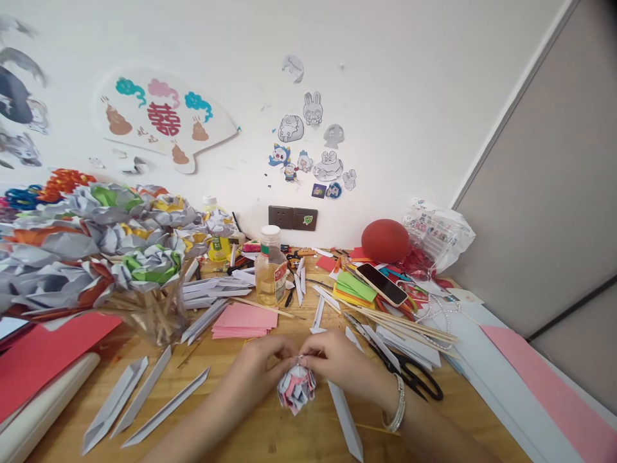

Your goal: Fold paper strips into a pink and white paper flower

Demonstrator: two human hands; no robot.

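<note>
Between my hands is a small folded paper flower (297, 388), white with pink petals, held above the wooden table. My left hand (268, 361) pinches its top edge from the left. From the other side, my right hand (332, 357) pinches the same spot, the fingertips of both hands nearly meeting. What exactly lies between the fingertips is too small to make out. A long folded white paper strip (345, 418) lies under my right wrist. Just beyond my left hand sits a stack of pink paper (245, 319).
Paper flowers on sticks (149, 267) crowd the left side. A glue bottle (270, 270) stands mid-table. To the right lie black scissors (409, 373), wooden sticks (409, 325), a phone (382, 284) on green paper squares (354, 288), and a red balloon (385, 240). Folded strips (166, 406) lie front left.
</note>
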